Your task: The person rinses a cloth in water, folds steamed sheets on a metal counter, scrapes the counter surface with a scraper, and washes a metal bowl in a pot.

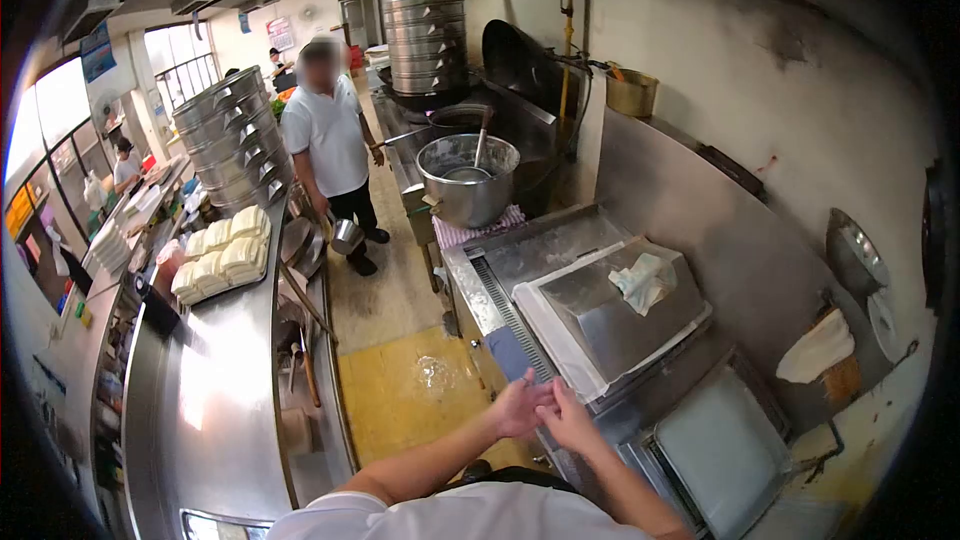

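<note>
My left hand (519,408) and my right hand (571,421) meet in front of my body, near the front edge of the steel counter. The left palm is turned partly up with its fingers extended. My right fingers lie loosely across the left fingertips, and I see nothing held in either hand. Just beyond them sits a steel lid shaped like a low pyramid (600,310), with white cloth along its rim and a crumpled cloth (643,283) on top. To the right of my hands is a pale rectangular lid or cover (722,450).
Left stands a steel worktable (215,380) with a tray of white folded pieces (225,258) and stacked steamers (228,140). A person (328,130) holding a metal pot (347,236) stands in the aisle. A large steel pot (468,190) with a ladle is ahead. The yellow floor (400,410) looks wet.
</note>
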Demonstrator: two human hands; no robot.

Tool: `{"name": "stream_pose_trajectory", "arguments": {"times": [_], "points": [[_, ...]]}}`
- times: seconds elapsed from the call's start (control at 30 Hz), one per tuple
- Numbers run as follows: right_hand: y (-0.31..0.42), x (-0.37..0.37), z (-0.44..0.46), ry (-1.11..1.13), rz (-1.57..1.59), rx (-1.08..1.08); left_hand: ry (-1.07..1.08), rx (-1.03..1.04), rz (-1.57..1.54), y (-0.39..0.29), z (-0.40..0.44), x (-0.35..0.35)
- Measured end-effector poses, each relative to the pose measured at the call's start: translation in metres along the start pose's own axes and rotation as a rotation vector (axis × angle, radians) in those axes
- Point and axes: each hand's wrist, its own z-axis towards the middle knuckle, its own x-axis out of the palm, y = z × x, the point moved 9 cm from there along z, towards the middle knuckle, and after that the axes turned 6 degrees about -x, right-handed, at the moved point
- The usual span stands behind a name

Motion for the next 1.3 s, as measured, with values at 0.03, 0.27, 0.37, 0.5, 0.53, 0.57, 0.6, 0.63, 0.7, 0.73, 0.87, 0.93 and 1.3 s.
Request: {"name": "stream_pose_trajectory", "arguments": {"times": [0.03, 0.27, 0.37, 0.5, 0.53, 0.57, 0.6, 0.63, 0.7, 0.73, 0.87, 0.93, 1.3], "points": [[0.039, -0.020, 0.010, -0.021, 0.017, -0.081, 0.013, 0.025, 0.035, -0.009, -0.010, -0.003], [0.334, -0.151, 0.086, -0.090, 0.497, -0.609, -0.255, 0.182, 0.133, -0.047, -0.019, -0.118], [0.346, -0.147, 0.094, -0.022, 0.546, -0.577, -0.245, 0.226, 0.092, -0.044, -0.025, -0.126], [0.227, -0.063, 0.097, 0.012, 0.464, -0.318, -0.189, 0.214, 0.061, -0.026, -0.026, -0.132], [0.187, -0.032, 0.091, 0.048, 0.437, -0.212, -0.170, 0.187, 0.020, -0.020, -0.027, -0.129], [0.167, -0.012, 0.077, 0.057, 0.332, -0.184, -0.150, 0.157, -0.018, -0.015, -0.029, -0.129], [0.152, 0.011, 0.062, 0.176, 0.305, -0.044, -0.114, 0.198, -0.006, -0.016, -0.030, -0.128], [0.137, 0.032, 0.044, 0.289, 0.275, 0.097, -0.072, 0.174, -0.089, -0.017, -0.032, -0.118], [0.094, 0.076, 0.027, 0.180, 0.026, -0.216, 0.010, 0.109, -0.258, -0.016, -0.037, -0.089], [0.079, 0.092, 0.018, 0.119, -0.099, -0.368, -0.067, 0.045, -0.300, -0.017, -0.029, -0.088], [0.037, 0.095, 0.002, 0.176, -0.114, -0.290, -0.126, -0.024, -0.096, -0.003, -0.009, -0.086], [0.027, 0.084, -0.005, 0.183, -0.142, -0.239, -0.151, -0.018, -0.025, 0.005, -0.009, -0.074], [0.020, -0.039, -0.026, -0.323, 0.271, 0.103, 0.036, -0.054, 0.340, 0.021, -0.008, -0.037]]}}
